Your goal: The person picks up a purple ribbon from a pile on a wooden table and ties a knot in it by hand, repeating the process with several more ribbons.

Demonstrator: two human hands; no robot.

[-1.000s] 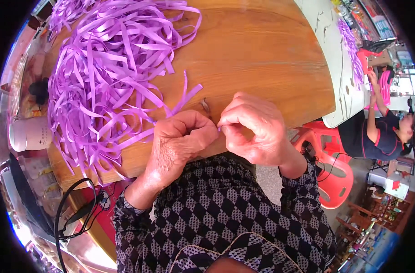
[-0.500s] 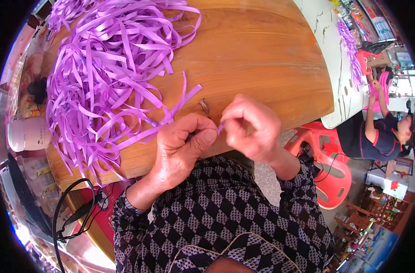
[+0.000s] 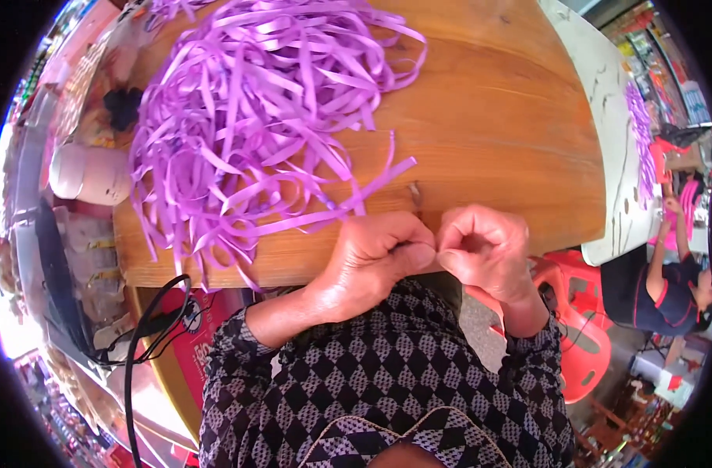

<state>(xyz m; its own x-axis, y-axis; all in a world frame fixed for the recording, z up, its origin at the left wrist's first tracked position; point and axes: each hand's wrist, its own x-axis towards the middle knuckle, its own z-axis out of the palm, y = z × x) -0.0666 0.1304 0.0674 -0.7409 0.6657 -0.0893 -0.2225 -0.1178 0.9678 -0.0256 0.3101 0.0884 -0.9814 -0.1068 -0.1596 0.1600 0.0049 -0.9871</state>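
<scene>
My left hand (image 3: 375, 261) is closed, thumb pressed against a curled forefinger, just off the near edge of the wooden table. My right hand (image 3: 487, 251) pinches thumb to forefinger beside it, the fingertips almost meeting. A bit of purple ribbon showed between both pinches half a second ago; now the fingers hide nearly all of it. Left of my hands a big tangled heap of purple ribbons (image 3: 247, 117) covers the table. One of its strands (image 3: 387, 178) reaches out toward the space above my left hand.
The brown wooden table (image 3: 496, 125) adjoins a white marbled table (image 3: 598, 101) bearing more purple ribbons (image 3: 641, 144). A red plastic chair (image 3: 582, 343) stands at right, near a co-worker (image 3: 672, 288). A white jar (image 3: 91, 173) and a black cable (image 3: 131, 382) are at left.
The view has shifted, so the table and heap appear further right. My fingertips have drawn closer together, and the purple bit between them has dropped from sight.
</scene>
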